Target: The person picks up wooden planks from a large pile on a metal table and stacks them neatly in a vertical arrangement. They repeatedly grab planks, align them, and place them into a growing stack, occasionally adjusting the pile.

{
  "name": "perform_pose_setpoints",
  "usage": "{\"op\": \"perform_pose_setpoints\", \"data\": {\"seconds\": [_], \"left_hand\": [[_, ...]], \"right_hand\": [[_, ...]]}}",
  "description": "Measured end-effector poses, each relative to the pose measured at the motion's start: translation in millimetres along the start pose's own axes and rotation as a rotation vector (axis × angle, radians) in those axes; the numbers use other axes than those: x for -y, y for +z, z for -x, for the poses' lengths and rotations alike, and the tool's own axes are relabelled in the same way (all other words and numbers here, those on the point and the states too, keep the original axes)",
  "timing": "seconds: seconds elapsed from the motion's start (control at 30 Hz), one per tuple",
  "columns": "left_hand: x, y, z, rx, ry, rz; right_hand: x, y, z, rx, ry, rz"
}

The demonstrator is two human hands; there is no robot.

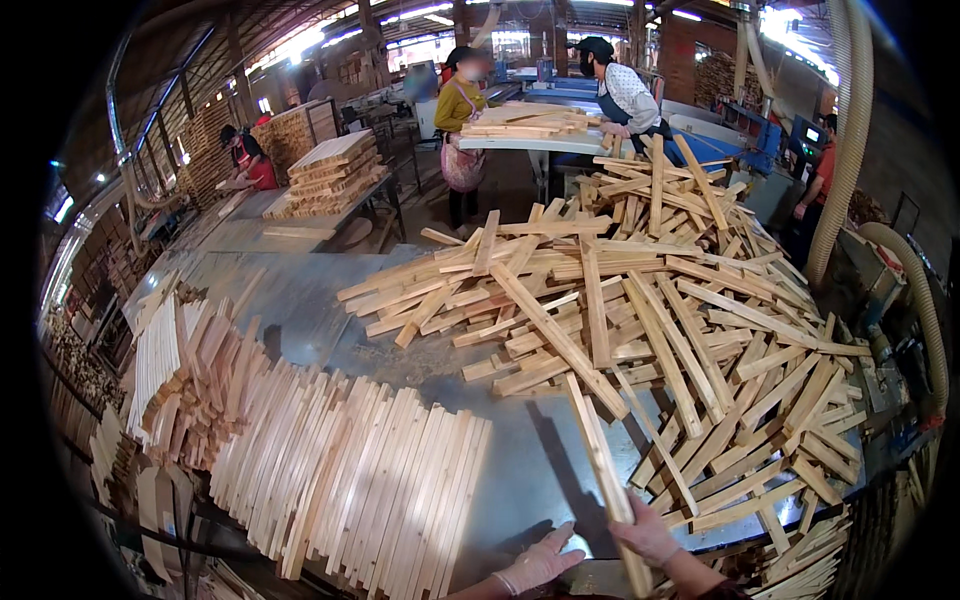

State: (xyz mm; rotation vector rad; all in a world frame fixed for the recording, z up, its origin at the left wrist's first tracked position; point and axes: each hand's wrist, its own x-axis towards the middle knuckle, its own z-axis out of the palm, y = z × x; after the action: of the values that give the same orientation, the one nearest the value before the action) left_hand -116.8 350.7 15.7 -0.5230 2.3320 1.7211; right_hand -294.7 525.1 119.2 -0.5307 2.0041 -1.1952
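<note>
My right hand (646,532), in a pale glove, is closed round the near part of a long wooden strip (598,450), which slants away from me above the metal tabletop. Low in the view, left of that strip, my gloved left hand (541,562) has its fingers stretched out and holds nothing. Left of my hands, many wooden strips (350,470) lie side by side in a neat row. To the right a large jumbled heap of wooden strips (640,300) covers the table.
Bare grey metal tabletop (500,500) shows between row and heap. A stack of wooden pieces (335,170) stands on another table at back left. Two people (625,90) work at a board-laden table beyond the heap. A ribbed hose (845,150) hangs at the right.
</note>
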Motion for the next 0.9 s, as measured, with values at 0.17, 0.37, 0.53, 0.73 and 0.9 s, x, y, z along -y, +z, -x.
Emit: {"op": "perform_pose_setpoints", "data": {"seconds": [0.17,0.37,0.53,0.73,0.9], "left_hand": [[-33,-39,14,0.193,-0.22,0.644],[18,-46,63,0.015,-0.203,0.568],[15,-61,81,-0.091,-0.184,0.015],[53,-68,109,0.063,-0.187,0.016],[36,-73,126,-0.187,-0.19,-0.615]], "right_hand": [[-45,102,-59,-0.113,-0.077,-0.28],[-53,162,-61,0.041,0.073,-0.32],[-28,186,-52,-0.092,0.105,-0.428],[-40,171,-79,-0.226,0.073,0.276],[-4,217,-100,0.12,0.117,0.457]]}}
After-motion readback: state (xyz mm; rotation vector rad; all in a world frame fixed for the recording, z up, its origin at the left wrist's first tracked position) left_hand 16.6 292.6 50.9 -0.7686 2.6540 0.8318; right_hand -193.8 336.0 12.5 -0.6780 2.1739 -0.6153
